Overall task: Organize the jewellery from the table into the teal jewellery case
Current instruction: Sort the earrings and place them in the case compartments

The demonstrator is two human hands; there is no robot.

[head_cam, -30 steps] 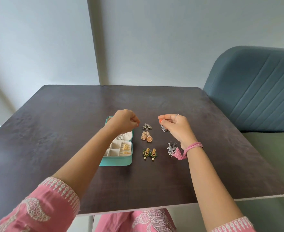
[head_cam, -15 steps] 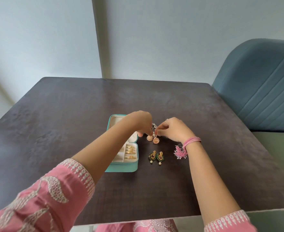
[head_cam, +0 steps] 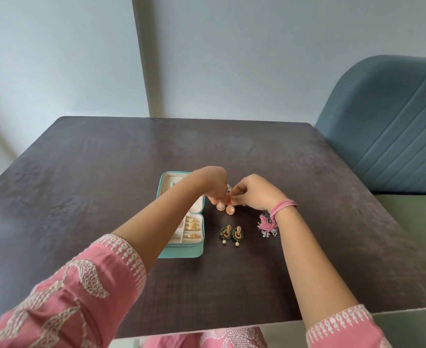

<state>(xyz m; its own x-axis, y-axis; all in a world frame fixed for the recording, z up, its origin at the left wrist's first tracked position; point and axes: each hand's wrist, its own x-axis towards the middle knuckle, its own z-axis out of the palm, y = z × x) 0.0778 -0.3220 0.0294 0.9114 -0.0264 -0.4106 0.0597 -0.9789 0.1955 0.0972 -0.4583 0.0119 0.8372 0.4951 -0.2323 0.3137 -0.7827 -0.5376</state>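
Gold dome earrings [head_cam: 225, 208] pinched by both hands' fingers [head_cam: 233, 197]; silver piece [head_cam: 228, 188] half-hidden.

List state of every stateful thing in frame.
teal jewellery case: open, gold pieces inside
left hand: pinching a peach jhumka earring
right hand: pinching the other peach jhumka
green earrings: flat on table, untouched
silver earrings: on table, partly hidden
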